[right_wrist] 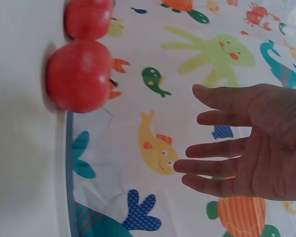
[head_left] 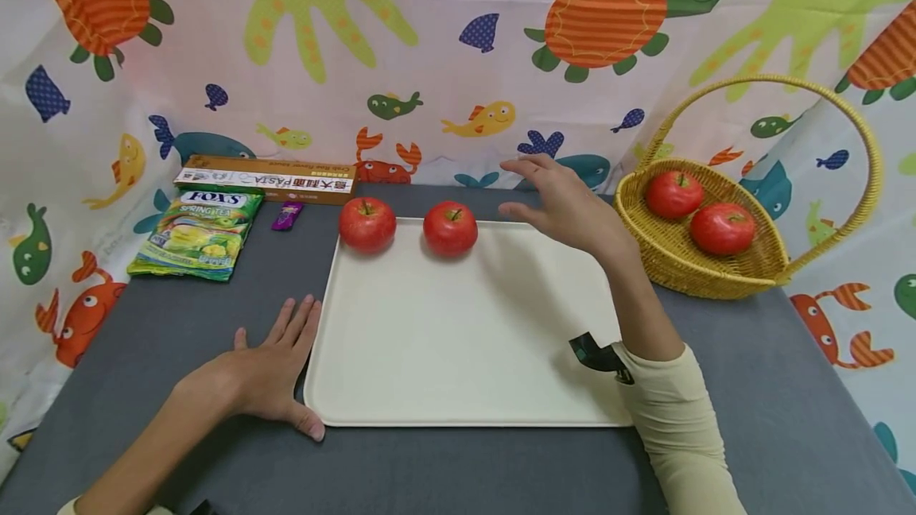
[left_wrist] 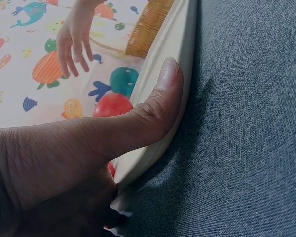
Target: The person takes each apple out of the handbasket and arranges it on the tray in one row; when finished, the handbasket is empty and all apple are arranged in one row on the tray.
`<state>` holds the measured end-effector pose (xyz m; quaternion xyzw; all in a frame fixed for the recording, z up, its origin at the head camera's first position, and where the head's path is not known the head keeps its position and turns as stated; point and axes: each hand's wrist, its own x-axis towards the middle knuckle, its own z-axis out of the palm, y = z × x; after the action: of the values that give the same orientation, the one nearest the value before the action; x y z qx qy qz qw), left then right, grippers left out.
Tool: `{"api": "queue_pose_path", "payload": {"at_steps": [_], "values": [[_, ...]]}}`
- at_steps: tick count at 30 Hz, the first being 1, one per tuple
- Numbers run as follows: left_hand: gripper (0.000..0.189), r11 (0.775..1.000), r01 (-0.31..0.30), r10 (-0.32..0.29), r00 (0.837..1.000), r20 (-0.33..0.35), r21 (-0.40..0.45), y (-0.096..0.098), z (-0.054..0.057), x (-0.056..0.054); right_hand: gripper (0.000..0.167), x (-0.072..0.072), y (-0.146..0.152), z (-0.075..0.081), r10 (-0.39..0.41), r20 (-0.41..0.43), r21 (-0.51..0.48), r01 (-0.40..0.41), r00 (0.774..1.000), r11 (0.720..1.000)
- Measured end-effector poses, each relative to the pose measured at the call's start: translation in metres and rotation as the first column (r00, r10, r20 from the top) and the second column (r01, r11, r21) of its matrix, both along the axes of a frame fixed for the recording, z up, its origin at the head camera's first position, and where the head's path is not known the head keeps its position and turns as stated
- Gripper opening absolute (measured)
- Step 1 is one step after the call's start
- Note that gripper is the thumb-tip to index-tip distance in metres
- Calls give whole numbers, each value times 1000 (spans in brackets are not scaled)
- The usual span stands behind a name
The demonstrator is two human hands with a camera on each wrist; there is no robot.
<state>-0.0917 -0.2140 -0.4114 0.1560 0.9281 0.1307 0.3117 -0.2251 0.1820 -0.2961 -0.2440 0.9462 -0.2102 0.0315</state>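
Note:
A white tray (head_left: 465, 340) lies on the grey table, with two red apples, one (head_left: 367, 226) at its back left corner and another (head_left: 450, 229) just right of it. My left hand (head_left: 268, 376) rests at the tray's left edge, fingers straight and thumb at the front left corner. In the left wrist view the thumb (left_wrist: 155, 106) lies along the tray's rim. Raised over the back right of the tray, my right hand (head_left: 565, 205) holds nothing. The right wrist view shows its fingers (right_wrist: 214, 148) extended and spread, apart from the apples (right_wrist: 79, 76).
A yellow wicker basket (head_left: 687, 280) with a tall handle stands right of the tray, holding two apples (head_left: 723, 229). At the back left are a pasta box (head_left: 286, 180), a green candy bag (head_left: 200, 237) and a small purple packet (head_left: 287, 216). A patterned cloth hangs behind.

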Motion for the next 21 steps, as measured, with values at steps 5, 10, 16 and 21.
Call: {"api": "queue_pose_path", "payload": {"at_steps": [5,10,16,21], "values": [[170,1000,-7,7,1000,5,1,0,-1,0,61,3,10,8,-25,-29,-13,24,999,1000],[168,1000,1,-1,1000,3,-8,1,1,1,60,8,24,20,-70,-43,-25,69,997,997],[169,1000,2,-2,1000,-18,5,-2,-3,0,60,15,45,32,-118,-90,-59,113,989,992],[170,1000,-4,4,1000,-11,6,-2,-5,-1,62,19,65,38,-188,-101,-98,178,977,979]]}}
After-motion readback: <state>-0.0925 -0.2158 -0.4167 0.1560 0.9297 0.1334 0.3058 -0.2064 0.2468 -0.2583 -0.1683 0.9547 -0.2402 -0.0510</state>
